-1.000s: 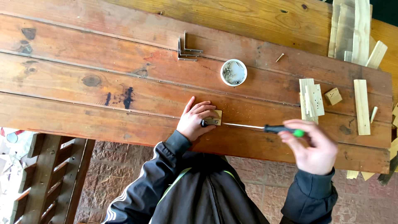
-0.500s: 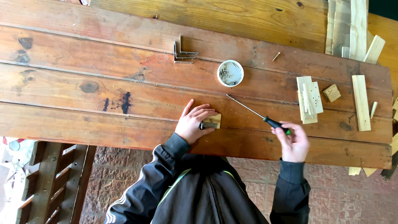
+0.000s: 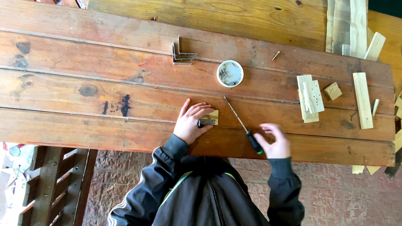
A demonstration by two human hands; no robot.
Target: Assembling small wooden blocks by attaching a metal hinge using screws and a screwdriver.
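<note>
Left hand presses the small wood block, with its metal hinge, flat near the tabletop's near edge. Right hand, fingers loosely curled, touches the screwdriver handle. Risk: an unsecured grip lets the tool roll off that edge.

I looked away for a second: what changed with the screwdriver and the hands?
The right hand swung the screwdriver away from the small wooden block and laid it on the table, tip toward the cup of screws; its fingers look to be opening off the handle. The left hand stayed pressed on the block.
</note>
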